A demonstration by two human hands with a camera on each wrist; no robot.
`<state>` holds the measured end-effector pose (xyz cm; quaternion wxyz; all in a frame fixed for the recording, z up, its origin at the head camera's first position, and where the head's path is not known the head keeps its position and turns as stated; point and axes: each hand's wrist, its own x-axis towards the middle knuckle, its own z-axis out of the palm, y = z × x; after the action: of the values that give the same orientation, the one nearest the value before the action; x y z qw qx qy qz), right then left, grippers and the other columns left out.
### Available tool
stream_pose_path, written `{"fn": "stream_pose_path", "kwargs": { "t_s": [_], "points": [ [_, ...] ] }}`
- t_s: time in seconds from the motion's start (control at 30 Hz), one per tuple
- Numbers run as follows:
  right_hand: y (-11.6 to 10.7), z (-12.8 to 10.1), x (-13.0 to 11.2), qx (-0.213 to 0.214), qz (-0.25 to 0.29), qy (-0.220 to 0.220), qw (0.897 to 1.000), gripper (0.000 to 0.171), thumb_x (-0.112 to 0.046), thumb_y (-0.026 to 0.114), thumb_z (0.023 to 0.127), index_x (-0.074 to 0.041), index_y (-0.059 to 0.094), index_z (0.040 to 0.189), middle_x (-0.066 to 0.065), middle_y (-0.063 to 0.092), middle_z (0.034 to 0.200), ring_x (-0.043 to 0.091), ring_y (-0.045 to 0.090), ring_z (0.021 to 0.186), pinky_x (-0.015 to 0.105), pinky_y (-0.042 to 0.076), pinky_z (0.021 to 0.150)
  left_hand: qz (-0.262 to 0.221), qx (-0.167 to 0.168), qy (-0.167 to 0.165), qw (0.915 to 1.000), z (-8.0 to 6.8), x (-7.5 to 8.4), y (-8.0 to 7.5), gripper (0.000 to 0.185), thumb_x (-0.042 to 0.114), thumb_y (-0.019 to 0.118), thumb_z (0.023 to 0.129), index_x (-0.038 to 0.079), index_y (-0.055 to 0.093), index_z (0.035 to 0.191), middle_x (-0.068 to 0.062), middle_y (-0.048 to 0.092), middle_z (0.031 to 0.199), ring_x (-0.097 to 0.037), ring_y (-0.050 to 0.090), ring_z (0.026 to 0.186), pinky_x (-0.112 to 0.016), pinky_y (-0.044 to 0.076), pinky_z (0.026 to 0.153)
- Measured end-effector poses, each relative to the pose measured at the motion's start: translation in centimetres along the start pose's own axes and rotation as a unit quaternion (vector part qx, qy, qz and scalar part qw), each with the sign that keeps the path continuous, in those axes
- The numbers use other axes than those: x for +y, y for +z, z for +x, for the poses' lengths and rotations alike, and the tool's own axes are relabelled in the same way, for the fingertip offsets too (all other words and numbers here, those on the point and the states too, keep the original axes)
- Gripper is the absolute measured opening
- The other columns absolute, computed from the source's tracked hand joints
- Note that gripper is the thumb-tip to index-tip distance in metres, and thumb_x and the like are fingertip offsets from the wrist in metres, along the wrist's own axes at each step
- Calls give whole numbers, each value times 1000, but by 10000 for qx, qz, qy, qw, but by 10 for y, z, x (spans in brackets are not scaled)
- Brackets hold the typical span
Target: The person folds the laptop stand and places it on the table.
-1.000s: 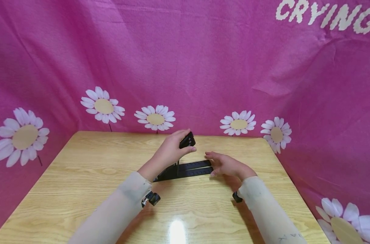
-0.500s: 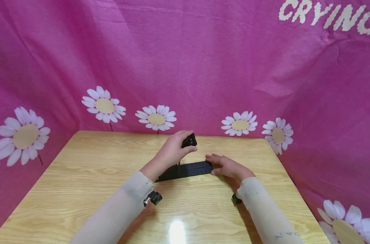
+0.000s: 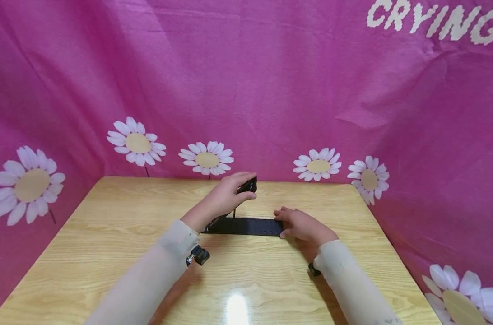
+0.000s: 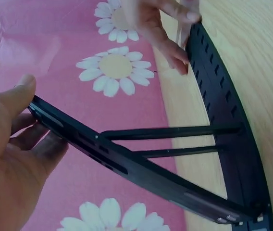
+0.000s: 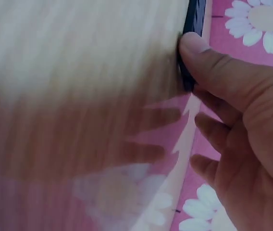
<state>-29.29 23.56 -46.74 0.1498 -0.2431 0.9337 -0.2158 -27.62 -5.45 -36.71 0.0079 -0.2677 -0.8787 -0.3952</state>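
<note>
We are seeing white glare [image 3: 236, 309] on the near part of the table [image 3: 120, 234], soft shadows [image 3: 329, 295] crossing it, and a dim, blurry right wrist view.

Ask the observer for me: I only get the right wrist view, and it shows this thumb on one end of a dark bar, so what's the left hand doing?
Observer: The left hand grips the upper end of a slanted black panel.

Operator: Is there anything between that panel and the bar I see?

Observer: Yes. The left wrist view shows two thin rods running from the panel to the bar, a black base.

Operator: So where do the panel and base meet?

Observer: Near the end of the base away from the right hand, so the two make a narrow wedge shape.
</note>
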Motion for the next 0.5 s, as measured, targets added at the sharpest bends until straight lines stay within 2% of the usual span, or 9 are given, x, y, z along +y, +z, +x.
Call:
{"fn": "stream_pose_path", "kwargs": {
  "t_s": [0.17, 0.33, 0.4, 0.5],
  "points": [
    [-1, 0, 6, -160, 345, -45, 9993, 58, -10, 76, 92, -10, 57, 146, 2, 39, 164, 32, 19, 157, 54, 20, 126, 233, -142, -104, 9996, -2, 6, 0, 64, 30, 68, 100, 16, 43, 157, -5, 45, 160, -22, 47, 143, -41, 44, 115],
    [6, -6, 6, 39, 609, 127, 9981, 58, -11, 76, 92, -12, 57, 147, 0, 40, 163, 31, 22, 156, 54, 22, 125, 989, -368, 299, 9940, -2, 16, 1, 61, 24, 63, 103, 6, 40, 157, -13, 42, 160, -27, 41, 147, -42, 39, 118],
    [10, -9, 1, 168, 576, 210, 9980, 58, -13, 77, 92, -13, 57, 147, -1, 42, 162, 29, 25, 155, 53, 23, 125, 1210, -357, 496, 9908, -2, 17, 0, 59, 21, 62, 103, 4, 41, 156, -15, 43, 159, -29, 42, 147, -42, 38, 119],
    [15, -15, -8, 352, 140, 121, 9992, 58, -17, 79, 90, -8, 60, 144, 4, 47, 158, 31, 31, 153, 52, 28, 123, 1215, -313, 592, 9903, -2, 15, -1, 56, 17, 61, 104, 4, 42, 155, -15, 43, 159, -27, 42, 146, -41, 38, 118]
  ]
}}
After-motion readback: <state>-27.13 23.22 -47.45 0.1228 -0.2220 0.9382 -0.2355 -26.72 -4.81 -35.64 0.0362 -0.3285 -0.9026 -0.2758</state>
